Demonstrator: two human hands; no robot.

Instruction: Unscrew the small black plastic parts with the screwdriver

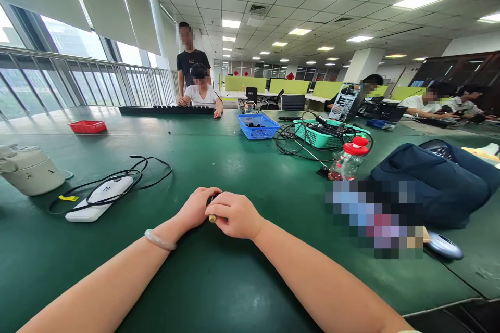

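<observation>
In the middle of the head view my two hands meet just above the green tabletop. My left hand, with a pale bangle on its wrist, curls around a small black object that is mostly hidden. The fingers of my right hand close on a small stick-like thing with a round tan end that pokes out toward me. Its other end is hidden between the hands, so I cannot tell whether it touches the black object.
Left lie a white device with a black cord and a beige pot. Beyond stand red, blue and green baskets. A red-lidded jar and dark bag are right. Several people sit or stand farther off.
</observation>
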